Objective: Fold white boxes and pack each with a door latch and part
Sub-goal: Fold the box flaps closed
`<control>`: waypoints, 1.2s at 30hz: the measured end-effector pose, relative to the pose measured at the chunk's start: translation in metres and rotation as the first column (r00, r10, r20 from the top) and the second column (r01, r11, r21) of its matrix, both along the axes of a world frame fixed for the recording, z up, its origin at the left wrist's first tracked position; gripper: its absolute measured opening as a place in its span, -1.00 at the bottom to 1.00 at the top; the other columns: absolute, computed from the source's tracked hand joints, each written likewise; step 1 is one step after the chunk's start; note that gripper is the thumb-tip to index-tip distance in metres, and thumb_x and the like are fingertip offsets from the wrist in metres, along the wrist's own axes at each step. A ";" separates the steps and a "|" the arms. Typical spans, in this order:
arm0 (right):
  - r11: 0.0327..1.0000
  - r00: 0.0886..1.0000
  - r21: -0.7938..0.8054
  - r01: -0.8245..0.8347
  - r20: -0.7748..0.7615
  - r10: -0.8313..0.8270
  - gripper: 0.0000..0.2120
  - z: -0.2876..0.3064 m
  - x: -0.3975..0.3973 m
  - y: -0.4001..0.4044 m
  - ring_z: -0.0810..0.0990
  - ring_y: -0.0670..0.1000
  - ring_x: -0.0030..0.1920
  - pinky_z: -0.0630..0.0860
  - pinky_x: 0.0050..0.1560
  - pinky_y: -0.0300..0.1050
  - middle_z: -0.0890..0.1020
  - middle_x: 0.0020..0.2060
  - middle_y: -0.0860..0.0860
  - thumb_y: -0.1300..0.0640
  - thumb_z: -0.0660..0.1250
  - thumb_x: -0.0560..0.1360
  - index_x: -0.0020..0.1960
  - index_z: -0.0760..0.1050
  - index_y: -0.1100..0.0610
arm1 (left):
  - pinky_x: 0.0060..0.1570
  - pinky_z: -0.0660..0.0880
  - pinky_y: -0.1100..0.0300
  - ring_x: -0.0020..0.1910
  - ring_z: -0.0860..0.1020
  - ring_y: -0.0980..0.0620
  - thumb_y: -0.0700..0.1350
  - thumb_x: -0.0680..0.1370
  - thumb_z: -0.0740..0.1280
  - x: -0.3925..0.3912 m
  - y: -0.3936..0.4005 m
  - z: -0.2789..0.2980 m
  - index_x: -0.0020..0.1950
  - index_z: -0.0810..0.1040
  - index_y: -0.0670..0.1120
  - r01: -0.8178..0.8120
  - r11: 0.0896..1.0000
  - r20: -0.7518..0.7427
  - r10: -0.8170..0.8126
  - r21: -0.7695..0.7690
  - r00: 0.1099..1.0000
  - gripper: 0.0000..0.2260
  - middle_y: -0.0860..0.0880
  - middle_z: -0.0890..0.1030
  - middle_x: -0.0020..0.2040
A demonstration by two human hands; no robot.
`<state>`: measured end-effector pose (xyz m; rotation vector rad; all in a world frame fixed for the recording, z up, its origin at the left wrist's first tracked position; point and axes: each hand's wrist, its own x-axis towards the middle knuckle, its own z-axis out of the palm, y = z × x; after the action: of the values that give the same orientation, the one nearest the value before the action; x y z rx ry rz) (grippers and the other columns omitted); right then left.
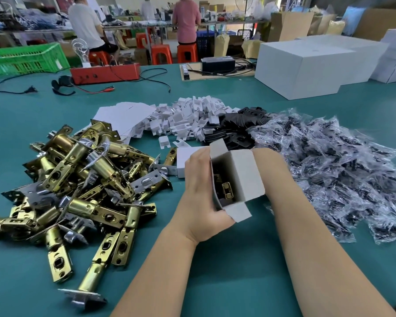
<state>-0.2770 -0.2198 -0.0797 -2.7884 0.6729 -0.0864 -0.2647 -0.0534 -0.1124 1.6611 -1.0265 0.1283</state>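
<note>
The left hand (199, 191) holds the white box (236, 177) from its left side, fingers curled round the wall and thumb near the lower flap, so this grip is closed on the box; the right hand is hidden behind the box, only the forearm showing, so whether its grip is wide, narrow or holding anything I cannot tell; the box hangs just above the green table (215, 271), near the middle, its open end turned toward the camera and its long axis running away from the person; inside, a brass door latch (226, 191) lies along that axis, partly in shadow; the flaps stand open, one above, one below, the wide lid to the right; closing them seems the step in hand; the pile of latches (78, 179) lies to the left, the bagged parts (341, 168) to the right, nearer the right arm.
</note>
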 end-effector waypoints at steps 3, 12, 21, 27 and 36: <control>0.988 0.994 -0.135 -0.070 -0.088 0.059 -0.81 0.000 0.002 0.000 0.50 0.18 -0.01 0.28 -0.15 -0.12 0.55 0.04 0.23 0.25 0.16 0.51 0.03 0.50 0.28 | 0.21 0.42 -0.30 0.30 0.42 -0.25 0.00 0.29 0.46 0.001 0.004 0.003 0.42 0.24 -0.10 0.072 0.996 -0.157 -0.080 -0.054 0.984 -0.24 -0.22 0.37 0.29; 0.997 0.983 0.075 0.008 0.181 -0.021 -0.74 0.003 -0.001 0.000 0.41 0.11 -0.24 0.28 -0.38 -0.15 0.46 -0.37 0.00 0.25 0.21 0.52 -0.34 0.45 0.13 | 0.15 0.47 -0.30 0.25 0.49 -0.20 -0.05 0.33 0.49 0.004 0.003 -0.003 0.41 0.23 -0.11 0.076 0.994 -0.158 -0.087 -0.078 0.984 -0.27 -0.13 0.46 0.26; 0.494 0.372 0.485 -0.722 0.874 -0.313 -0.83 0.039 -0.030 0.029 0.63 -0.10 -0.25 0.55 -0.23 -0.28 0.70 -0.25 -0.07 0.26 0.44 0.43 -0.12 0.64 -0.01 | 0.16 0.46 -0.24 0.18 0.50 -0.14 -0.01 0.36 0.44 0.011 0.001 -0.003 0.33 0.28 0.10 0.002 0.989 -0.099 -0.016 -0.147 0.995 -0.41 0.02 0.49 0.19; 0.664 0.462 0.291 -0.688 0.882 0.092 -0.84 0.033 -0.030 0.049 0.65 -0.03 -0.12 0.57 0.00 -0.14 0.68 -0.20 -0.02 0.29 0.48 0.38 -0.14 0.58 0.07 | 0.08 0.39 0.27 0.12 0.44 0.17 0.01 0.36 0.40 0.013 0.000 -0.005 0.33 0.24 -0.02 -0.047 0.993 0.023 0.050 -0.105 0.999 -0.39 0.36 0.38 0.12; 0.870 0.639 -0.109 -0.481 0.635 0.434 -0.78 0.032 -0.030 0.046 0.39 0.09 0.25 0.22 0.32 -0.11 0.57 0.17 0.04 0.10 0.28 0.42 -0.24 0.70 0.07 | 0.12 0.42 0.22 0.15 0.52 0.02 -0.02 0.38 0.44 0.011 0.000 -0.002 0.33 0.26 -0.04 -0.040 0.990 -0.020 0.038 -0.136 0.999 -0.41 0.06 0.51 0.17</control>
<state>-0.3069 -0.1742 -0.0476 -2.4993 -0.2145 -0.8556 -0.2533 -0.0533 -0.1148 1.5556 -0.9514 0.2060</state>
